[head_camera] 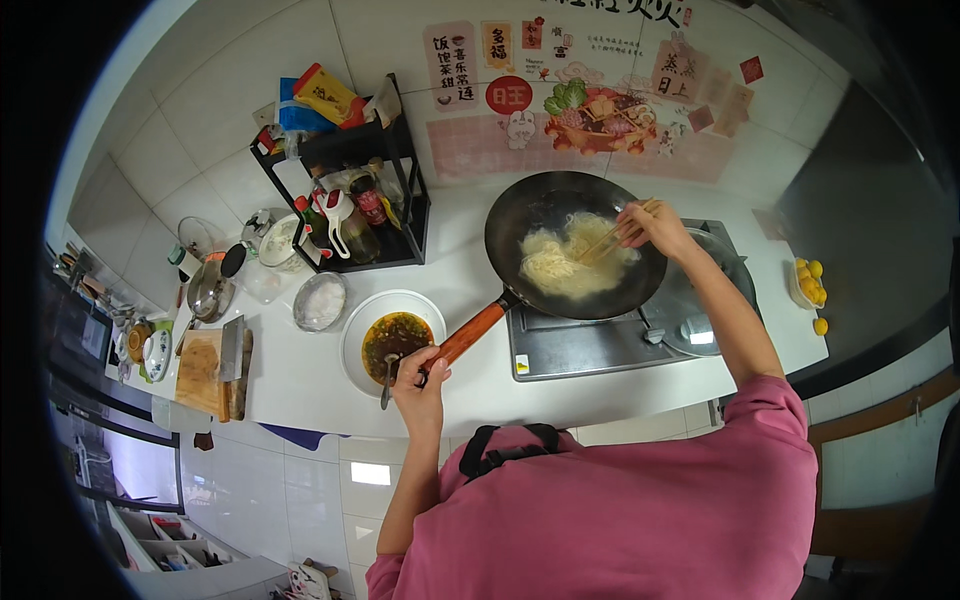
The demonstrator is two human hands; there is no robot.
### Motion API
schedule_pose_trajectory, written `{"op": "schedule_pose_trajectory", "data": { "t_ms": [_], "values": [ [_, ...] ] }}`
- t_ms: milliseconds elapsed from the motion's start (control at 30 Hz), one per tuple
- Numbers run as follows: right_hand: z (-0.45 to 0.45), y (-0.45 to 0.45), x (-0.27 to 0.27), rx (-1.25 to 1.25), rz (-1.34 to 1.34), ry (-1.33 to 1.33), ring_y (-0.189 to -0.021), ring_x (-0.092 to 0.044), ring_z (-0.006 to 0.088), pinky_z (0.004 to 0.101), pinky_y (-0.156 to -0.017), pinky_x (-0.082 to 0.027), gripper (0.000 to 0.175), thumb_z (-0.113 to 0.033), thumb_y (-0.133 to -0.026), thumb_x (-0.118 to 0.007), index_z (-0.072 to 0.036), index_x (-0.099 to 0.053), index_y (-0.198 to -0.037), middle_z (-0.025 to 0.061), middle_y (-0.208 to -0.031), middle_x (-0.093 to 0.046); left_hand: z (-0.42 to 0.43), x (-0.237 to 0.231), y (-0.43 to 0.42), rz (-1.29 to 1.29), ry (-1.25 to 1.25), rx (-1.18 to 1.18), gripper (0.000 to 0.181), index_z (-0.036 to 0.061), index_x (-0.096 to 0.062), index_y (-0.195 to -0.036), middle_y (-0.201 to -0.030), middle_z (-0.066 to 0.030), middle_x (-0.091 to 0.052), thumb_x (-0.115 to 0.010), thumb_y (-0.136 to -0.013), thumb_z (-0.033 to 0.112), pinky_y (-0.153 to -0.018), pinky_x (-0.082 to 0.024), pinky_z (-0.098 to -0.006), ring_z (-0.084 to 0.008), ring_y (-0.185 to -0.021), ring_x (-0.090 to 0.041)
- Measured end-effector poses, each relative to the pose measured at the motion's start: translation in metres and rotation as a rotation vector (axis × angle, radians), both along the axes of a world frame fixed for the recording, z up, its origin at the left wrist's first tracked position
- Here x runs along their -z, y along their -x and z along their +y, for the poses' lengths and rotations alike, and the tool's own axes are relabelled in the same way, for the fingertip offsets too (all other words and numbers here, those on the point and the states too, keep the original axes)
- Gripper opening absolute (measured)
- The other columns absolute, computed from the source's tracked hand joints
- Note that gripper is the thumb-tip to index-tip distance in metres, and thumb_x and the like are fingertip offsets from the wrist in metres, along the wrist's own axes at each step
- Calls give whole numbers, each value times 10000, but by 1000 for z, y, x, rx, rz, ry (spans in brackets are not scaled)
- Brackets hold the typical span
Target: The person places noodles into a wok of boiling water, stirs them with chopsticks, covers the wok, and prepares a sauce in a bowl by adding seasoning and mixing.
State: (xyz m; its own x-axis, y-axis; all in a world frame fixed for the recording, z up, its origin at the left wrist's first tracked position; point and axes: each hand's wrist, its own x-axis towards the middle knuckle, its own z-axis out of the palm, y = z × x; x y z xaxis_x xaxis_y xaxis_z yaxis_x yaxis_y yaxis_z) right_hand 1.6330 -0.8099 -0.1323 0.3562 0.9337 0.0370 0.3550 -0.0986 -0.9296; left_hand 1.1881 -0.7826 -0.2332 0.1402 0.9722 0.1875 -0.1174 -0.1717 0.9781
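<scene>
A dark wok (517, 217) rests over the gas hob (585, 352), with pale noodles (555, 262) in cloudy liquid inside it. My left hand (420, 382) grips the end of the wok's reddish wooden handle (472, 330). Wooden chopsticks (600, 244) are in my right hand (652, 229), which is above the wok's right side; their tips reach into the noodles. Just beyond my left hand stands a white bowl (352, 337) of dark brown sauce (397, 337) with green bits. A metal spoon (388, 375) leans in that bowl, its handle over the near rim.
Right of the wok, a glass lid (709, 300) covers the other burner. A black rack (416, 225) with bottles stands back left. A cleaver (232, 349) lies by a wooden cutting board (199, 367). Yellow fruits (810, 281) sit near the counter's right end.
</scene>
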Motion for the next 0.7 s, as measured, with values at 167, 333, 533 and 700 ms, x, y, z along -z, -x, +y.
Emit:
{"op": "schedule_pose_trajectory", "data": {
  "t_ms": [167, 333, 533, 700],
  "values": [
    [-54, 52, -32, -146, -160, -42, -666, -656, 155, 283, -627, -535, 343, -235, -989, -525, 69, -663, -912, 101, -797, -673, 1, 0, 1, 18, -26, -7, 200, -26, -664, -1081, -1036, -71, -603, -647, -883, -3, -717, -622, -278, -107, -802, -625],
    [-55, 69, -1, -346, -622, -23, -774, -652, 290, 340, -712, -526, 182, -136, -915, -615, 24, -687, -966, 150, -885, -668, 2, -3, 1, 32, -20, 2, 201, -28, -665, -1084, -1019, -56, -593, -645, -886, 2, -713, -620, -272, -84, -770, -602],
    [-28, 50, 40, -281, -696, -188, -802, -636, 321, 364, -710, -509, 172, -131, -903, -637, 29, -673, -952, 158, -881, -659, 3, -2, 5, 77, -20, 59, 222, -30, -668, -1092, -1019, -59, -605, -659, -872, -6, -720, -614, -260, -77, -776, -601],
    [-6, 30, 61, -86, -554, -277, -791, -636, 326, 353, -694, -502, 168, -132, -924, -626, 24, -667, -970, 165, -891, -652, 4, 3, 7, 118, -28, 45, 226, -34, -672, -1084, -1047, -81, -641, -672, -859, -17, -726, -602, -249, -87, -778, -615]
  ]
}}
